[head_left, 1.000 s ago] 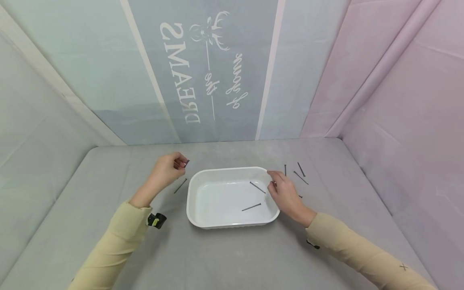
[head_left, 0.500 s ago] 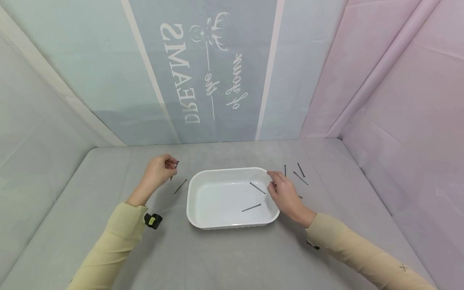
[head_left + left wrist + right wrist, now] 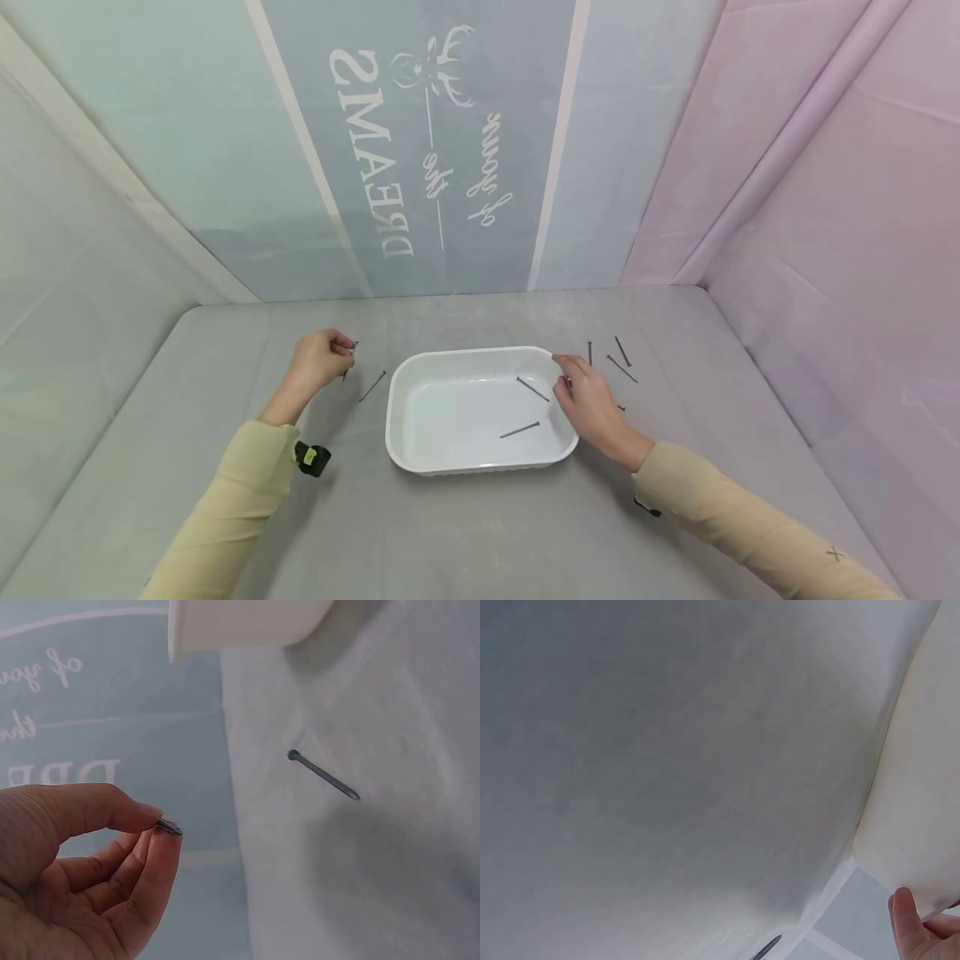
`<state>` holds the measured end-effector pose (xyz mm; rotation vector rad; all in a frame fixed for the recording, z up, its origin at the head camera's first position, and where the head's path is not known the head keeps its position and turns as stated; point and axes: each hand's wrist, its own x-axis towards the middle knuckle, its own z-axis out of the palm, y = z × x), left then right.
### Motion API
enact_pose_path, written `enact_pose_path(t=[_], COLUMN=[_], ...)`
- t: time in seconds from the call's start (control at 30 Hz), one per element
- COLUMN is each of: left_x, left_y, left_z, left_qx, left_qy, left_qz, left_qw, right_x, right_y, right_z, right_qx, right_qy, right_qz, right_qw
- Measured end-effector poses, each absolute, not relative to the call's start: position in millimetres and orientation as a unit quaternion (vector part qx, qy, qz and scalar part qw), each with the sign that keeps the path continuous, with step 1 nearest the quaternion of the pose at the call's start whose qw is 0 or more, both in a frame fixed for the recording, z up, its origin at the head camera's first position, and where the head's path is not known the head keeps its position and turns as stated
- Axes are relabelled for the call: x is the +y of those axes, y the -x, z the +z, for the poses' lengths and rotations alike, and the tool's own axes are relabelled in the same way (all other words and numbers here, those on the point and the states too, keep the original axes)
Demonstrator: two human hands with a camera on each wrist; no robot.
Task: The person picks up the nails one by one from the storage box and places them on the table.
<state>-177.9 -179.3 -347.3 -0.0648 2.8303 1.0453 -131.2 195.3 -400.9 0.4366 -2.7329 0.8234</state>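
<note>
Between thumb and fingers, my left hand [image 3: 318, 360] pinches a dark nail [image 3: 170, 826] above the table, left of the white tray [image 3: 450, 421]. In the head view the nail's head and tip stick out past the fingers. Another nail [image 3: 324, 776] lies on the table between that hand and the tray. At the tray's right end, my right hand [image 3: 592, 404] grips the rim; the right wrist view has its thumb [image 3: 905, 915] against the outer wall. Two nails lie inside the tray, one [image 3: 532, 388] behind the other [image 3: 520, 429].
Several nails lie right of the tray, among them one [image 3: 622, 367] slanting and one [image 3: 622, 407] partly hidden by the right hand. Grey cloth covers the table [image 3: 465, 533]. A printed fabric wall [image 3: 465, 267] stands behind it, with fabric sides left and right.
My left hand has moved left, away from the tray, with the nail still pinched; more of the nail shows. The right hand and the tray have stayed in place.
</note>
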Motion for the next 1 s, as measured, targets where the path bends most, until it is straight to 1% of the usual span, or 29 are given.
enact_pose_path(t=[0.47, 0.7, 1.0], left_x=[-190, -192, -193], left_y=[180, 180, 178], left_z=[-363, -370, -381], left_qx=[0.928, 0.924, 0.918], left_qy=[0.065, 0.078, 0.100], left_qz=[0.353, 0.357, 0.359], left_qw=[0.102, 0.112, 0.133], right_x=[195, 195, 195], right_y=[132, 133, 132], right_z=[-399, -400, -400], right_qx=[-0.939, -0.938, -0.940], right_qy=[-0.148, -0.149, -0.146], right_qz=[0.285, 0.285, 0.283], right_qw=[0.124, 0.132, 0.126])
